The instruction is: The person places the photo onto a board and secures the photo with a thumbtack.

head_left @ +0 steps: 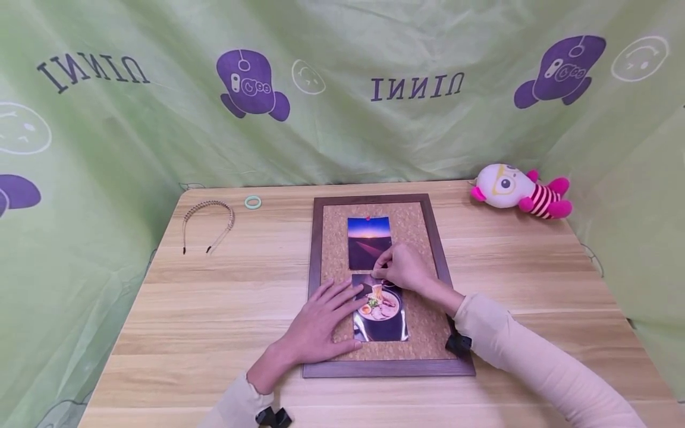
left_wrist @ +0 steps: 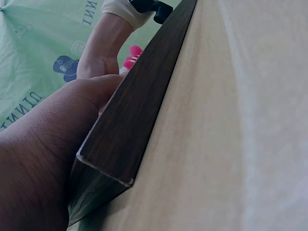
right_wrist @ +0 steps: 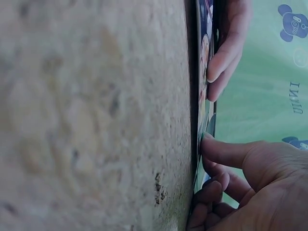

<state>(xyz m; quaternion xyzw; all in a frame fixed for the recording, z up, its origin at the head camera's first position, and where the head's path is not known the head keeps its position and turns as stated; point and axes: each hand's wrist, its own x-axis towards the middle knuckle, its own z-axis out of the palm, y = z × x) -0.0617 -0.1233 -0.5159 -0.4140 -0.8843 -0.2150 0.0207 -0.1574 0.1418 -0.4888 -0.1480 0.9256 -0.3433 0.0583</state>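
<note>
A cork board (head_left: 334, 238) in a dark wooden frame lies on the table, with two photos on it. The upper one, a sunset photo (head_left: 369, 244), has a red push pin (head_left: 367, 218) at its top edge. Below it lies a photo of a ramen bowl (head_left: 379, 309). My left hand (head_left: 326, 321) is spread, its fingertips resting on the left side of the ramen photo. With thumb and fingertips, my right hand (head_left: 404, 267) pinches at that photo's top edge; what seems a push pin there is hidden by the fingers. Both hands (right_wrist: 228, 48) (left_wrist: 43, 130) also show in the wrist views.
A beaded headband (head_left: 209, 204) and a pale green ring (head_left: 253, 203) lie on the table (head_left: 214, 321) at the back left. At the back right is a plush toy (head_left: 519, 190) in pink stripes. A green printed curtain (head_left: 332, 142) surrounds the table.
</note>
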